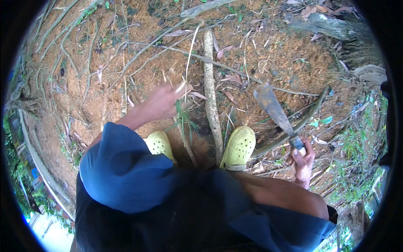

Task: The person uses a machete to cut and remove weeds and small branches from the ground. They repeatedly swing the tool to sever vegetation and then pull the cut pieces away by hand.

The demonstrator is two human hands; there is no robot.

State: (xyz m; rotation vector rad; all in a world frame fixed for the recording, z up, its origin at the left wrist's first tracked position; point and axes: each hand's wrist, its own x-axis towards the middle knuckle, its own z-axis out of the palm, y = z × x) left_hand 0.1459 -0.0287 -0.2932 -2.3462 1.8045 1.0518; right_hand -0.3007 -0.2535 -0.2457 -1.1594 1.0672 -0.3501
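Note:
My left hand point(168, 99), slightly blurred, is closed around a tuft of grass point(182, 116), with green blades hanging below it and pale stalks and roots above. My right hand point(302, 159) grips the handle point(297, 143) of a machete off to the right. Its broad, rust-stained blade point(272, 105) points up and to the left, over the soil. Between the two hands, a straight, mottled branch point(210, 82) lies on the ground and runs back between my yellow clogs point(241, 145).
Exposed roots point(141, 52) cross the orange soil point(107, 94) at left and ahead. Under the machete curves a thick root point(311, 115). A weathered log point(327, 26) lies at the upper right, and green grass point(355, 145) grows at the right edge.

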